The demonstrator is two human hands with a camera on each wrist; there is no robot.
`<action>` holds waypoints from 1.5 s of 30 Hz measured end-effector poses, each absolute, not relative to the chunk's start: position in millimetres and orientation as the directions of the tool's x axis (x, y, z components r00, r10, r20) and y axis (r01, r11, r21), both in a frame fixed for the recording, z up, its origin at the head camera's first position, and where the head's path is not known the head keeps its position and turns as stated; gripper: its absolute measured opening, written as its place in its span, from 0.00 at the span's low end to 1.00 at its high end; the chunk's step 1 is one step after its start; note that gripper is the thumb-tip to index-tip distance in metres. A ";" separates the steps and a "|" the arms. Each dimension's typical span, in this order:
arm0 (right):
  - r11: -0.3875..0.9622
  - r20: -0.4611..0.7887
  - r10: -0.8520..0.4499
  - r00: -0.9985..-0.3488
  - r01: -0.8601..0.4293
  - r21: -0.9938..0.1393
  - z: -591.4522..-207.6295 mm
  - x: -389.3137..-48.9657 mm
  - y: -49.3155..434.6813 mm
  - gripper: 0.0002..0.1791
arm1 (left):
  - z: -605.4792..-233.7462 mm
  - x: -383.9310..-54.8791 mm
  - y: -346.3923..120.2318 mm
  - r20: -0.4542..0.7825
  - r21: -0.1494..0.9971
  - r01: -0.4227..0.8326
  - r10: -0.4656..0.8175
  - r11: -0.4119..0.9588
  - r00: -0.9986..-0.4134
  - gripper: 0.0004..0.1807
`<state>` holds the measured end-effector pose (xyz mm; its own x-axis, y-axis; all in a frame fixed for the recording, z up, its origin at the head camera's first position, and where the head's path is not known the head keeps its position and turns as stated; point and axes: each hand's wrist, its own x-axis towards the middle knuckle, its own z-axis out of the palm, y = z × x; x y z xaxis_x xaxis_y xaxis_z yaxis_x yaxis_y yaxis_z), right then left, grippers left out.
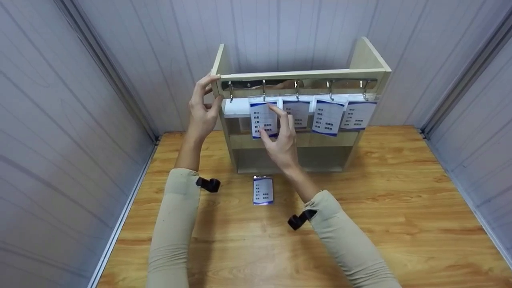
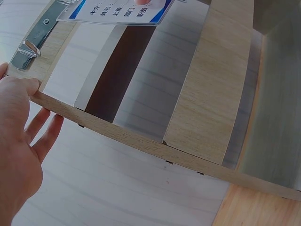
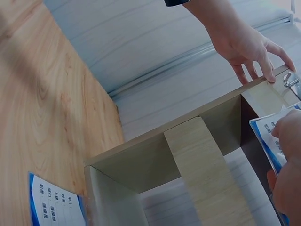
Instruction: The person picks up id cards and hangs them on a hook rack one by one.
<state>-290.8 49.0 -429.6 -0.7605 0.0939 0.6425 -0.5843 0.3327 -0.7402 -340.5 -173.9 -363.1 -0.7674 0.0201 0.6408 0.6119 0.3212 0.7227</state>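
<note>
My left hand (image 1: pixel 203 110) grips the upper left corner of a light wooden rack (image 2: pixel 155 146), thumb in front and fingers round the side panel. My right hand (image 1: pixel 283 140) is at a clear-cased name badge (image 1: pixel 258 114) with blue edging and printed lines, which hangs at the second metal hook (image 1: pixel 264 89) from the left. Its index fingertip rests on the badge's front, and the thumb overlaps the lower part. In the right wrist view, the right hand (image 3: pixel 289 165) covers much of this badge (image 3: pixel 268 129). The leftmost hook (image 1: pixel 231 90) carries no badge.
More badges hang to the right, including a tilted badge (image 1: pixel 329 116) and the rightmost badge (image 1: pixel 359 115). Another badge (image 1: pixel 263 190) lies on the wooden floor (image 1: pixel 256 244) before the rack. Pale panel walls (image 1: pixel 300 36) stand behind and at both sides.
</note>
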 end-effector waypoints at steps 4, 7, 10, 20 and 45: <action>0.328 0.632 0.092 -0.769 -0.576 -0.749 -434.9 -288.3 50.9 0.37 | -363.4 -341.1 -173.9 0.639 0.724 0.608 0.017 0.325 -0.769 0.26; 0.333 0.616 0.089 -0.782 -0.560 -0.759 -440.4 -285.8 52.3 0.36 | -364.4 -341.2 -174.1 0.640 0.723 0.609 0.015 0.325 -0.768 0.26; 0.345 0.606 0.090 -0.791 -0.546 -0.764 -446.1 -283.7 53.7 0.36 | -365.0 -340.9 -174.4 0.643 0.720 0.611 0.016 0.329 -0.766 0.26; 0.349 0.582 0.089 -0.808 -0.522 -0.778 -461.5 -275.2 58.9 0.37 | -365.0 -339.8 -175.2 0.635 0.730 0.606 0.015 0.317 -0.773 0.26; 0.420 0.522 0.025 -0.853 -0.465 -0.779 -503.5 -253.7 81.4 0.35 | -363.5 -341.3 -173.2 0.638 0.730 0.613 0.019 0.300 -0.769 0.25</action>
